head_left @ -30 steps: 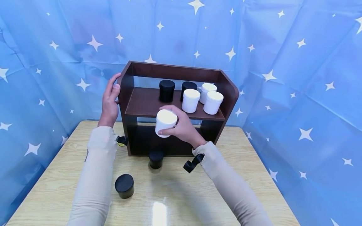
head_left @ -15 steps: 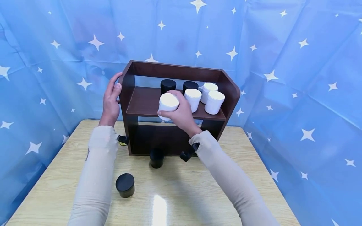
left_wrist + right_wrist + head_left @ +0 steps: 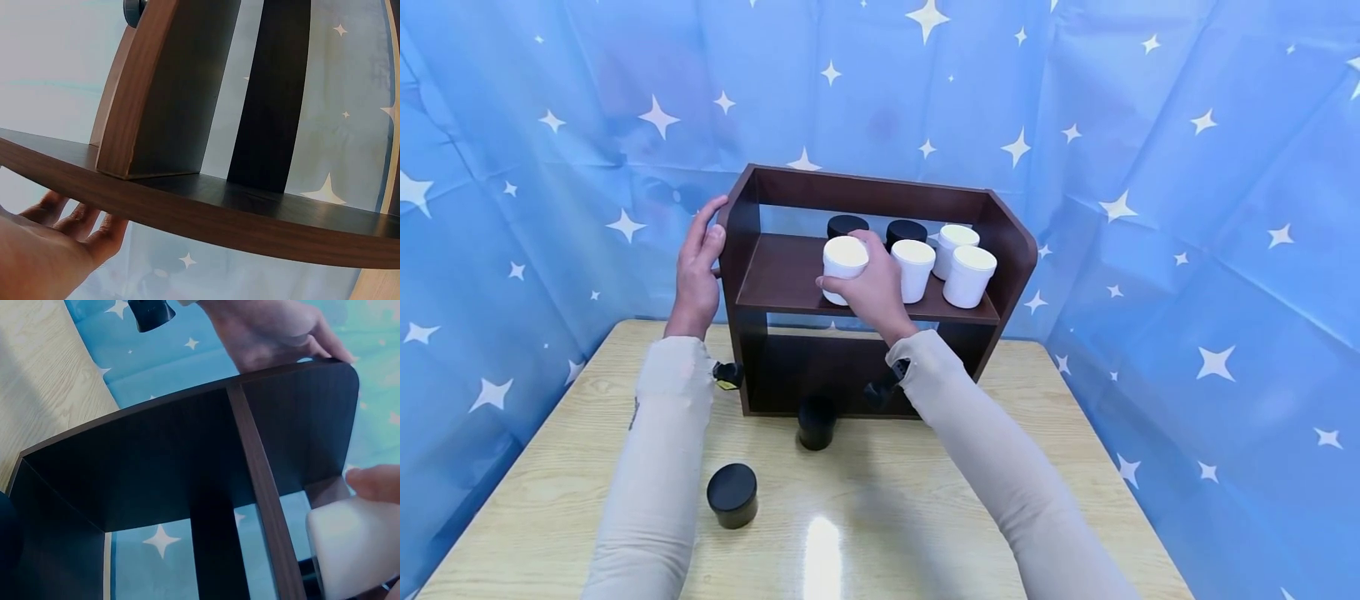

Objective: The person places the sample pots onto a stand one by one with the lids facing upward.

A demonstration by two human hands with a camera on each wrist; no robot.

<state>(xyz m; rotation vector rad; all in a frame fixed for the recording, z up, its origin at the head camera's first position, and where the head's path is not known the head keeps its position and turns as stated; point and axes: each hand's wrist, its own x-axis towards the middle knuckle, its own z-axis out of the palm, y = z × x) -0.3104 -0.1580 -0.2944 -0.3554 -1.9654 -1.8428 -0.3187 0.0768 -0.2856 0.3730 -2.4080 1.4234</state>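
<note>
My right hand (image 3: 876,287) grips a white lidded jar (image 3: 842,260) at the front of the upper shelf board (image 3: 780,279), thumb on its near side. Whether the jar's base touches the board cannot be seen. In the right wrist view, that white jar (image 3: 356,550) is close up beside the board's edge. My left hand (image 3: 696,279) rests against the outer left side of the dark brown shelf (image 3: 743,250), its fingers touching the panel in the left wrist view. To the right of the held jar stand several white jars (image 3: 968,277). Two black jars (image 3: 847,225) are behind, partly hidden.
On the wooden table (image 3: 1037,433), one black jar (image 3: 733,497) stands near my left sleeve and another black jar (image 3: 816,422) at the shelf's front bottom edge. A blue star-patterned curtain (image 3: 880,108) surrounds the table behind and at both sides.
My right hand has carried the white jar up and slightly right, from in front of the lower compartment to the upper board. The left hand stays on the shelf's side.
</note>
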